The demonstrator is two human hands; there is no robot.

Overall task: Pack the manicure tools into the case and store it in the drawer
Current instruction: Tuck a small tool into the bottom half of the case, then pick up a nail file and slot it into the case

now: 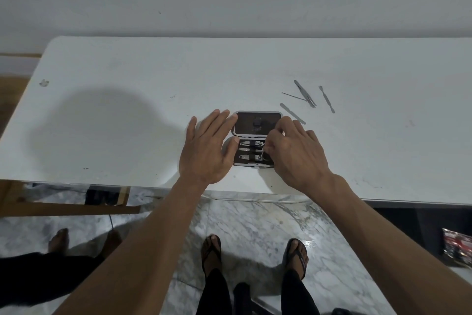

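White, smooth table (127, 115), scuffed and round-cornered at 10 o'clock. Left hand (207, 147) flat, fingers straight and released, fingertips touching the left edge of the case (256, 124). Case open at centre: rounded rectangle, pale rim, dark lining; lid toward 12 o'clock, tray toward 6 o'clock. Shiny metal clippers (251, 144) strapped in the tray under a dark band. Right hand (293, 153) over the tray's right end, fingers curled; cannot tell whether pinching a tool, fingertips hidden. Loose on the table at 2 o'clock, well apart from the case: flat file (292, 113), thin pick (293, 96), tweezers (305, 93) crossing the pick, slim pusher (327, 99). All grey metal, slender. Veined marble floor (255, 220) at 6 o'clock.
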